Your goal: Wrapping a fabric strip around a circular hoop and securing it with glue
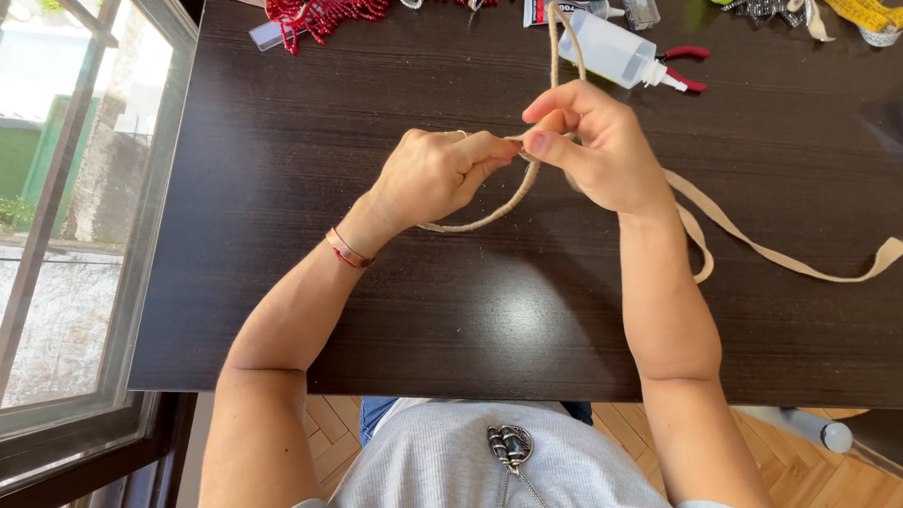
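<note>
The left hand [437, 174] is curled closed, thumb and forefinger pinched on the wrapped part of a thin tan hoop [522, 186]. The right hand [593, 144] meets it fingertip to fingertip, its thumb and forefinger closed on the same spot of the hoop, the other fingers folded loosely behind. The hoop stands tilted above the dark wood counter [393, 296], its near arc curving below the left hand and its far arc rising past the right hand's knuckles. A flat beige ribbon [772, 258] runs from under the right hand, away from the hoop to the right, and lies slack on the counter with a loop and a loose end. The left wrist wears a thin reddish bracelet [348, 250].

Just beyond the hoop's far arc lies a clear glue bottle [615, 50] on its side, with red-handled pliers [687, 67] touching its nozzle end. Farther beyond the hoop, at the counter's far edge, sit strands of red beads [328, 8] and a small tube [563, 8]. Well to the right of the hoop, at the far corner, lies a coiled yellow measuring tape [863, 7].
</note>
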